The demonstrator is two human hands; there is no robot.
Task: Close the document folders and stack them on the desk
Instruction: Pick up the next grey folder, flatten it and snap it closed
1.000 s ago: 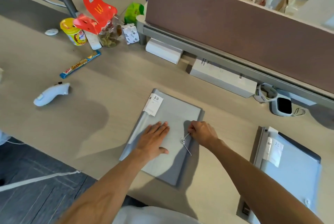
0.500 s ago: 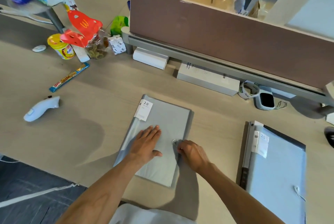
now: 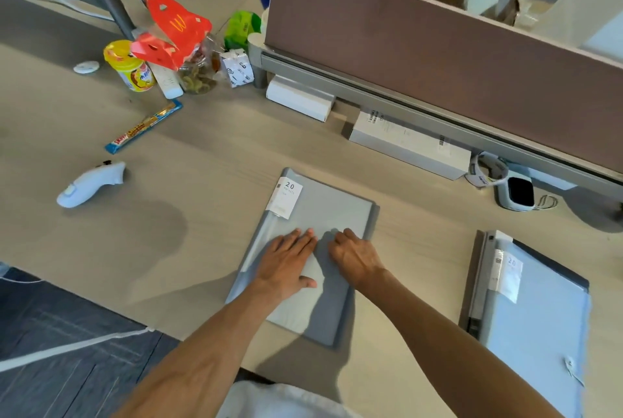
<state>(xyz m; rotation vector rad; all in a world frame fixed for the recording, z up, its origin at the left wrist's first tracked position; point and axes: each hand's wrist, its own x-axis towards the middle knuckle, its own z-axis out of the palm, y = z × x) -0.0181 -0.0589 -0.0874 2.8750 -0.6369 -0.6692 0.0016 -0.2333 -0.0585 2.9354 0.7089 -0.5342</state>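
Note:
A closed grey folder point(image 3: 337, 208) with a white "20" label lies on the desk point(image 3: 202, 215) in front of me. My left hand point(image 3: 286, 262) rests flat on its cover, fingers spread. My right hand point(image 3: 355, 257) sits beside it on the same cover, knuckles up and fingers curled down; whatever is under them is hidden. A second folder point(image 3: 539, 323), pale blue with its own label and a string tie near its lower corner, lies closed at the right, apart from both hands.
A brown partition point(image 3: 438, 47) bounds the desk's far side, with two white boxes point(image 3: 408, 144) along its base. A white controller point(image 3: 89, 185), a snack bar point(image 3: 143, 128), a yellow tub point(image 3: 129, 67) and red packaging point(image 3: 175, 30) sit at the left. A small device point(image 3: 517, 193) lies right of the boxes.
My right hand, which was pulling the folder's string out at the right edge, has moved left onto the cover next to my left hand. The string no longer shows.

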